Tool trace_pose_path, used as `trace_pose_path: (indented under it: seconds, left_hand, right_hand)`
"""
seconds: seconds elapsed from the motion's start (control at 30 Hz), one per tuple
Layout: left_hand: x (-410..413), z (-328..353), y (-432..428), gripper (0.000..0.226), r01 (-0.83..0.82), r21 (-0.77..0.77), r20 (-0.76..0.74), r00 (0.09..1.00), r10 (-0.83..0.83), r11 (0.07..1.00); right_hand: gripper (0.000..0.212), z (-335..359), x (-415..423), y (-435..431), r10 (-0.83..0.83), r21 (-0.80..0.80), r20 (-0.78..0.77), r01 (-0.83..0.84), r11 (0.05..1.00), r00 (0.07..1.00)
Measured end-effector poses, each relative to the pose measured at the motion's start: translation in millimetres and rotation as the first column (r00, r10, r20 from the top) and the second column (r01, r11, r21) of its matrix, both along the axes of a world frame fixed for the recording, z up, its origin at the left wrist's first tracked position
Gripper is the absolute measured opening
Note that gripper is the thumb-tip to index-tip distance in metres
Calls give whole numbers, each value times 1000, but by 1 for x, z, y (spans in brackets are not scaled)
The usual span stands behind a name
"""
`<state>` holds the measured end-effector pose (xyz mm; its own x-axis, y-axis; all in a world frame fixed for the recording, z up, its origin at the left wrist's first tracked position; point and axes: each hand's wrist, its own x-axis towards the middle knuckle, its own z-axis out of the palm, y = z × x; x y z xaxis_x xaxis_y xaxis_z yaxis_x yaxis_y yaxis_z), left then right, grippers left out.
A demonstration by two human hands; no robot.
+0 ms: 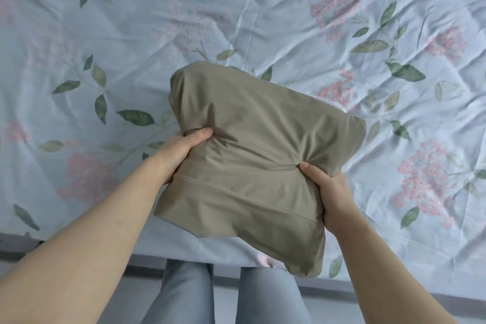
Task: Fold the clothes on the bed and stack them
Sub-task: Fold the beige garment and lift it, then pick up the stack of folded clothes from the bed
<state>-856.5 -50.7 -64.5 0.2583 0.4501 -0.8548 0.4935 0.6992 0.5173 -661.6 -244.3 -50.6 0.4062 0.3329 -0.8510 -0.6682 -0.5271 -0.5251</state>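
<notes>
A folded khaki garment (252,144) forms a thick, roughly square bundle held above the bed's near edge. My left hand (181,150) grips its left side, thumb on top pressing into the cloth. My right hand (328,194) grips its right side lower down, thumb dug into a crease. The fingers of both hands are hidden under the bundle. A seam runs across the garment's lower part, and its lower right corner hangs past the bed edge.
The bed (105,34) is covered by a pale blue sheet with pink flowers and green leaves, wrinkled on the right. Its near edge (79,242) runs across the bottom. My legs in light blue jeans (189,294) stand against it.
</notes>
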Motion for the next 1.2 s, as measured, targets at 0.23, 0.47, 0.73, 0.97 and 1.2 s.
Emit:
trace_pose_path:
  seconds: [0.23,0.47,0.73,0.97,1.2]
  left_hand:
    - [-136,33,70,54,-105,55,-21,994,106,993]
    - [-215,-7,100,83,172,340,-601,796,73,925]
    - [-181,-17,38,60,845,454,-773,531,-348,282]
    - [-177,-35,33,64,945,276,-852,325,-410,175]
    - [-122,31,6,48,909,379,-802,417,-427,176]
  right_hand:
    - [55,15,-112,97,108,108,-18,-106,989,994]
    - [81,-13,-196,139,403,-301,206,-334,893,892]
    - [76,0,-256,133,826,-596,561,-664,452,59]
    - [90,-34,-227,117,898,-634,415,-755,168,-149]
    - [63,14,-188,96,812,-380,488,-759,529,321]
